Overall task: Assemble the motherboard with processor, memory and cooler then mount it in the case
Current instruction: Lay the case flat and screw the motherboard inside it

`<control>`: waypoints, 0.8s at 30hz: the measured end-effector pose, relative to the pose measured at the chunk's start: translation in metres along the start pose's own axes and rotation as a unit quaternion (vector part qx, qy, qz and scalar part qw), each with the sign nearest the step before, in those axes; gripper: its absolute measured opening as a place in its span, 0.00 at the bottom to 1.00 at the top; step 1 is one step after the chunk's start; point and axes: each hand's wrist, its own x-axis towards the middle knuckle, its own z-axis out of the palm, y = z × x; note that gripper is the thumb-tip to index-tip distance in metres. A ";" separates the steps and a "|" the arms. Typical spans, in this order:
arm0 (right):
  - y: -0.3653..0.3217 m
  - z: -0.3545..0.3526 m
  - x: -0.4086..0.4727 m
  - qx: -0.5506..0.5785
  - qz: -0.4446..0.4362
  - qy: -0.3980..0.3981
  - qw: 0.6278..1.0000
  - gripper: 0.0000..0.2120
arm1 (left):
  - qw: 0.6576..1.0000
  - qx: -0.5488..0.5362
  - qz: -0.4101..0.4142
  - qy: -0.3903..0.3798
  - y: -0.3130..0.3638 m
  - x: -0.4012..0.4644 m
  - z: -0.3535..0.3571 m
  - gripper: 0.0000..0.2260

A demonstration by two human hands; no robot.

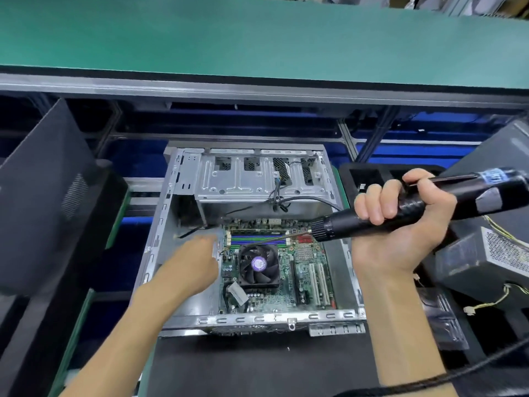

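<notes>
While gripped by right hand [400, 222], screwdriver [372, 217] slants down-left, over motherboard [286, 282].

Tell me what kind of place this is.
Probably a computer assembly line or workshop: a green-matted bench, an open case holding a motherboard, and a corded electric screwdriver in the right hand.

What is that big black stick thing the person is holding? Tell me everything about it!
It is an electric screwdriver, a long black barrel that looks like plastic, with a blue label near its far end and a ribbed collar at the front. A thin metal bit sticks out, slanting down-left over the motherboard, its tip near the cooler fan. The right hand wraps around the barrel. Nothing else visibly touches it.
</notes>
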 end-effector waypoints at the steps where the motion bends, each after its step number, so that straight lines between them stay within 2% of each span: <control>1: 0.003 0.002 0.002 0.000 0.005 -0.006 1.000 0.09 | 0.999 -0.012 0.005 0.035 0.001 0.000 0.001 0.24; 3: 0.009 0.006 0.007 0.001 0.012 -0.013 1.000 0.08 | 0.994 -0.037 0.028 0.096 0.003 0.002 0.001 0.24; 5: 0.015 0.012 0.011 -0.001 0.017 -0.016 1.000 0.08 | 0.990 -0.056 0.042 0.120 0.004 0.008 0.000 0.26; 8: 0.021 0.023 0.017 -0.006 0.018 -0.018 1.000 0.08 | 0.994 -0.027 0.029 0.099 0.004 0.018 0.000 0.29; 12: 0.024 0.037 0.027 -0.010 0.007 -0.026 1.000 0.08 | 0.996 0.033 0.032 0.070 0.001 0.030 0.001 0.27; 19: 0.033 0.067 0.057 0.005 -0.022 -0.043 0.999 0.14 | 0.996 -0.021 0.069 0.048 -0.009 0.038 0.005 0.21; 24: 0.056 0.082 0.069 -0.012 -0.022 -0.039 0.999 0.13 | 0.995 -0.020 0.080 0.062 -0.007 0.039 0.011 0.21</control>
